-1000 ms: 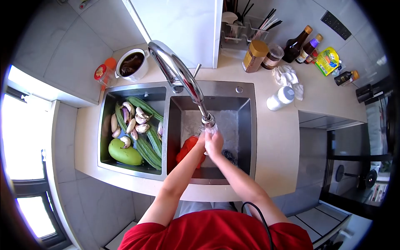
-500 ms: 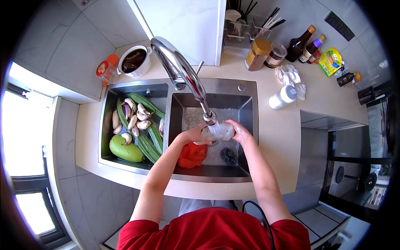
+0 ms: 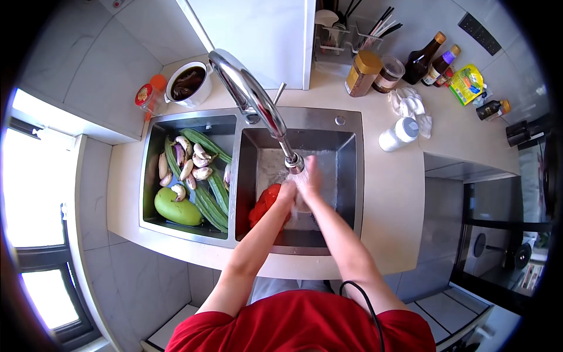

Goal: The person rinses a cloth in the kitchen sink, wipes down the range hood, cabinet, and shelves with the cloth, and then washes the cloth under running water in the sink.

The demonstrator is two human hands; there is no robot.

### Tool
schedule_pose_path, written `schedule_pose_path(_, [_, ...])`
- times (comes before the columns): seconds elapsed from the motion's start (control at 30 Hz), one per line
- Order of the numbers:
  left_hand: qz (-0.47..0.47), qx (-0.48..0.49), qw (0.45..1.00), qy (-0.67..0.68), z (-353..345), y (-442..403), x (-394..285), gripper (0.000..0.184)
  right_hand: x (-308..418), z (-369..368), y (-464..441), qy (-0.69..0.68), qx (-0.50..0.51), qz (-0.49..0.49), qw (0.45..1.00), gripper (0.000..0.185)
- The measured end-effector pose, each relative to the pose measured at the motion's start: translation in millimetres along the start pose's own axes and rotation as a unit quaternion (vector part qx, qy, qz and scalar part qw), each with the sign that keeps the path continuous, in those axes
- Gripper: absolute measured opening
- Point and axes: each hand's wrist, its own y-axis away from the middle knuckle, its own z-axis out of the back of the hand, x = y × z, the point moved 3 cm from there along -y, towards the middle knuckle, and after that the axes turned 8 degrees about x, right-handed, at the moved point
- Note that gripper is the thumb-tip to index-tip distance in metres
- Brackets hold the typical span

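Under the faucet (image 3: 294, 164), in the right basin (image 3: 347, 188), I have my left hand (image 3: 287, 190) and right hand (image 3: 311, 176) close together; half a second ago they were apart, holding a pale, translucent thing between them. That closes my view of it: it is probably low between the wrists, but I cannot tell. The right fingers point far, the left ones are hidden by water, and neither grip shows. A red bundle (image 3: 265, 204) lies left of the hands. Far right, the yellow packet (image 3: 467, 84) and bottle labels are too small to read.
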Motion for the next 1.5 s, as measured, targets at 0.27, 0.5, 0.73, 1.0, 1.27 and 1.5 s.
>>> schedule_pose_path(0.27, [0.005,0.185,0.946,0.268,-38,28,-57,0.021,19,11,42,-0.056,-0.023,-0.035,0.998,0.03])
schedule_pose_path(0.5, [0.037,0.069,0.994,0.083,-63,59,-86,0.029,-52,12,-45,0.053,0.007,-0.099,0.994,0.015])
schedule_pose_path(0.73, [0.096,0.145,0.982,0.074,-22,57,-103,0.032,-111,-4,-23,-0.498,0.076,-0.37,0.781,0.03])
schedule_pose_path(1.0, [0.025,0.161,0.962,0.219,-52,57,-86,0.034,14,-3,22,-0.167,0.027,-0.101,0.98,0.042])
schedule_pose_path(1.27, [0.023,0.092,0.95,0.298,-59,51,-87,0.034,-42,-7,-5,-0.23,0.112,0.037,0.966,0.035])
schedule_pose_path(1.5, [-0.059,0.13,0.919,0.368,-74,71,-99,0.024,36,2,17,-0.043,0.0,0.136,0.99,0.029])
